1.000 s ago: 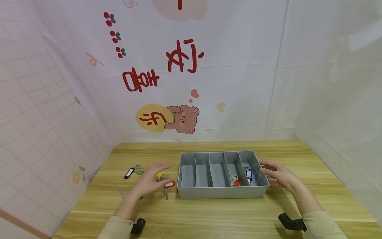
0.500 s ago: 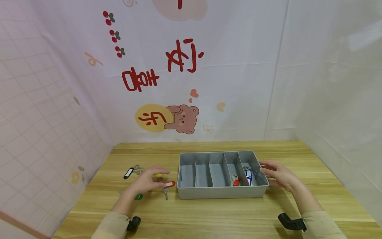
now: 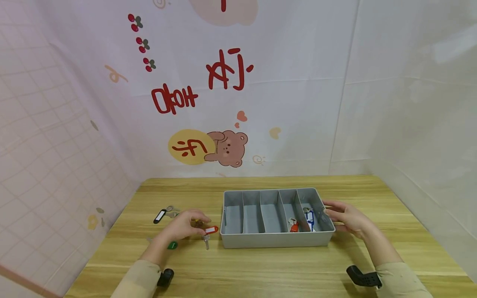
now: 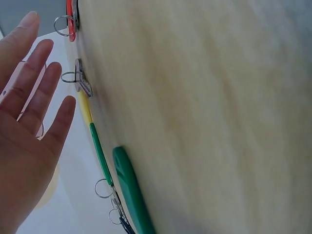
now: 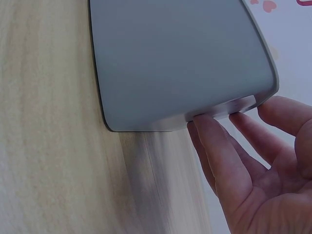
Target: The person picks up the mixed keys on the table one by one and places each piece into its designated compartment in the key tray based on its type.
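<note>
My left hand is low over a yellow key tag, which lies in its shade. The left wrist view shows its fingers straight and spread, apart from the keys. Beside the fingertips lies a red key tag with a key. Nearer me is a green key tag, partly behind the forearm; further left is a black key tag. My right hand touches the right end of a grey divided tray with extended fingertips.
Inside the tray, a red-tagged key lies in the second compartment from the right. A blue-tagged key lies in the rightmost one. The tray stands on a wooden table before a printed white curtain.
My left hand has moved slightly left and lowered over the yellow key tag, its thumb and fingers drawing closer together. The green key tag has come into fuller view. The right hand stays at the tray.
</note>
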Available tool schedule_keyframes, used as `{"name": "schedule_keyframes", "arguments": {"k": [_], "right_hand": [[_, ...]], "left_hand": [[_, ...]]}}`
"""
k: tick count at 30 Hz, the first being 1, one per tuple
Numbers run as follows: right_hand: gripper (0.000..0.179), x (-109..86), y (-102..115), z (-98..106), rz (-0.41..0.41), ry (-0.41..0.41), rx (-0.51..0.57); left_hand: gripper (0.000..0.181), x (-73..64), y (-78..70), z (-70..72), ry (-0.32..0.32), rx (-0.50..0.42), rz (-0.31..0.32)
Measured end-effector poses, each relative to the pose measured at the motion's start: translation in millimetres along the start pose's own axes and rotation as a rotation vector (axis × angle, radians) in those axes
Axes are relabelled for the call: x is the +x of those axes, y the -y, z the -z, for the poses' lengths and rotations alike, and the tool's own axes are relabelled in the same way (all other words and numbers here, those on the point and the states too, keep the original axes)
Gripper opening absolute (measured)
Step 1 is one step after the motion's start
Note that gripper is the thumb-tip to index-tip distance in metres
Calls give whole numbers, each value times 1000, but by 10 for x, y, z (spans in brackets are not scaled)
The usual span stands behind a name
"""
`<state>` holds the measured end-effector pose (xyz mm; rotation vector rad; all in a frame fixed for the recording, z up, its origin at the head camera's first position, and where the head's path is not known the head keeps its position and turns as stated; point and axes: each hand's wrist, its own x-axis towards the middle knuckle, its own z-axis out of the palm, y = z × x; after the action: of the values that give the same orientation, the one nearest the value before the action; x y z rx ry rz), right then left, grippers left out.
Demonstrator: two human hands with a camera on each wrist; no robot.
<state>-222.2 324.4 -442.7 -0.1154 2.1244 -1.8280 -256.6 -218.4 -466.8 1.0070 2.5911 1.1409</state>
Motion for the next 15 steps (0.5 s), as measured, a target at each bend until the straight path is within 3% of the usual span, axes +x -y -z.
{"name": "schedule_keyframes", "arguments": {"k": [15], "right_hand": [[66,-15,9,-16,-5,-12,-33]], "left_hand": [[19,48,39,-20,39,-18,4]]}}
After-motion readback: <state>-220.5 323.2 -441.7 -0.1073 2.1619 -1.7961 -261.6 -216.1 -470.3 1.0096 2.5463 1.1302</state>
